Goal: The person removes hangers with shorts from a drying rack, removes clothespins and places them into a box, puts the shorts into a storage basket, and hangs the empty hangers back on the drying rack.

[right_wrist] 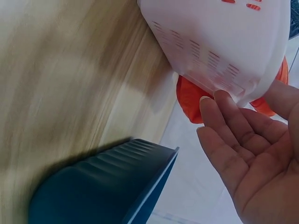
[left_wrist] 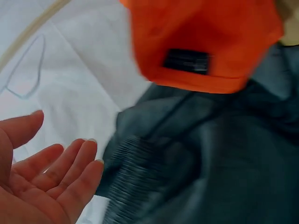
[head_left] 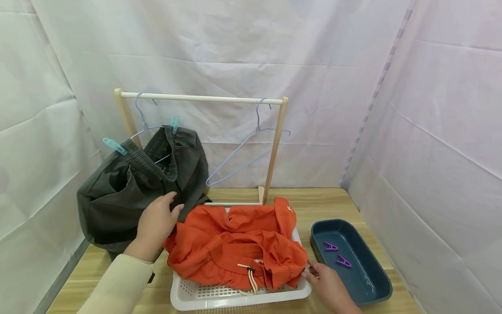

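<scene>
Dark grey elastic-waisted pants (head_left: 157, 183) hang on the left from a light blue hanger (head_left: 143, 117), clipped by two light blue clothespins (head_left: 174, 124). My left hand (head_left: 158, 222) is in front of them, its fingers loosely extended and holding nothing in the left wrist view. Orange pants (head_left: 235, 248) with a white drawstring lie heaped in a white plastic basket (head_left: 235, 302), spilling over its far rim. My right hand (head_left: 327, 283) is at the basket's right side. In the right wrist view its relaxed fingers (right_wrist: 229, 116) lie by the outer wall, thumb at the rim.
Behind the basket stands a wooden rack with a white rail (head_left: 204, 97). A bare hanger (head_left: 239, 150) hangs near its right end. To the right, a dark blue tray (head_left: 364, 281) holds two purple clothespins (head_left: 343, 261). White cloth (head_left: 431, 131) surrounds the table.
</scene>
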`<state>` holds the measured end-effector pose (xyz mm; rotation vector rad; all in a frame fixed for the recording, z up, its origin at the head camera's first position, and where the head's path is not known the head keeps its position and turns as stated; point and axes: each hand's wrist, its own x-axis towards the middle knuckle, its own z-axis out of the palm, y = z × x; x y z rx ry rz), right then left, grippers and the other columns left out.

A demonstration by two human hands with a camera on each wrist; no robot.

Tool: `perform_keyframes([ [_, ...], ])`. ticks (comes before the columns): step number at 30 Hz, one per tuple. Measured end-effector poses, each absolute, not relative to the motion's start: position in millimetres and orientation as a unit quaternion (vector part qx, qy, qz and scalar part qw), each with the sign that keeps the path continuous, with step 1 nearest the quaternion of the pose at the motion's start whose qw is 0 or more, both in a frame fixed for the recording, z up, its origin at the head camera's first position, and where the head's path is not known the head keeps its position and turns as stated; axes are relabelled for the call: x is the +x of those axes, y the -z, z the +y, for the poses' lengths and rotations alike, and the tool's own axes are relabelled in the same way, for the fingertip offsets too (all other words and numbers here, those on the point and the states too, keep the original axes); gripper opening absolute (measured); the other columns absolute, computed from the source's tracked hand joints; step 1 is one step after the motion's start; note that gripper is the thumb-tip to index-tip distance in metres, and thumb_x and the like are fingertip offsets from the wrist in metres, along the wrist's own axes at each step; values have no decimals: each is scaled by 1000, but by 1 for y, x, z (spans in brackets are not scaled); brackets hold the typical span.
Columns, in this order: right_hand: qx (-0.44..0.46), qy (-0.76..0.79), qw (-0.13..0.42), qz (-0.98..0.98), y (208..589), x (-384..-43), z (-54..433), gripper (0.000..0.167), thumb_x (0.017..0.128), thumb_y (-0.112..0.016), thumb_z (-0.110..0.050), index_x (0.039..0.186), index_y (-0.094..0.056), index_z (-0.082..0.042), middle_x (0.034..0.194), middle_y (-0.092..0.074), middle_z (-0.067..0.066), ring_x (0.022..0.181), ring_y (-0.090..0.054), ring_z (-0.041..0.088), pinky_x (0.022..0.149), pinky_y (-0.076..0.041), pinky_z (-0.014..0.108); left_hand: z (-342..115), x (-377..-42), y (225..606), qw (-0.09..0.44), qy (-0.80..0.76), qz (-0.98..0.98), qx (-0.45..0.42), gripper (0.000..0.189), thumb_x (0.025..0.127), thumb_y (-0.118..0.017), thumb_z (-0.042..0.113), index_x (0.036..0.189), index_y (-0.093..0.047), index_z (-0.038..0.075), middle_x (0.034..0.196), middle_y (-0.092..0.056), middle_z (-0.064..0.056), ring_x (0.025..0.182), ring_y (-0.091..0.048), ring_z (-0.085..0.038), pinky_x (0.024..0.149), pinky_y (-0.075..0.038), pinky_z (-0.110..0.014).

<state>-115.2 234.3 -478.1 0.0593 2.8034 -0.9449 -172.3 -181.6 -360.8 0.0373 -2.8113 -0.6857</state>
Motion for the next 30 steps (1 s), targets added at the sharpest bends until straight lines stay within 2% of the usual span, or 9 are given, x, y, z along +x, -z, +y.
perform_keyframes([
  [8, 9, 305, 84, 949, 474, -116, 239, 46, 89, -69, -21, 124, -61, 7, 102, -69, 8, 92, -64, 22, 82, -54, 46, -211, -162, 385, 32, 292, -954, 57, 66, 95, -60, 34, 141, -38, -7, 130, -49, -34, 106, -55, -46, 85, -48, -59],
  [13, 8, 294, 39, 955, 466, -120, 243, 35, 91, -65, -12, 122, -63, 4, 104, -70, 10, 91, -64, 22, 81, -54, 46, -218, -163, 399, -29, 318, -945, 72, 80, 93, -61, 42, 143, -30, -12, 135, -42, -38, 116, -48, -51, 91, -45, -61],
  [17, 0, 276, -2, 961, 455, -126, 247, 32, 90, -65, -8, 120, -64, 2, 104, -70, 12, 93, -65, 26, 80, -54, 47, -221, -167, 412, -65, 343, -934, 76, 87, 90, -64, 46, 142, -28, -14, 137, -39, -39, 119, -46, -52, 93, -44, -60],
  [23, -35, 252, -51, 966, 443, -141, 251, 34, 88, -69, -9, 119, -64, 4, 102, -70, 14, 96, -65, 30, 82, -53, 48, -224, -176, 428, -93, 388, -913, 83, 87, 89, -64, 46, 140, -30, -15, 133, -41, -39, 114, -49, -47, 95, -44, -59],
  [30, -60, 245, -57, 966, 430, -160, 246, 36, 88, -69, -10, 121, -63, 4, 108, -68, 16, 101, -64, 32, 84, -53, 48, -223, -182, 433, -93, 400, -908, 77, 78, 90, -65, 39, 136, -36, -15, 129, -46, -37, 110, -52, -44, 94, -45, -58],
])
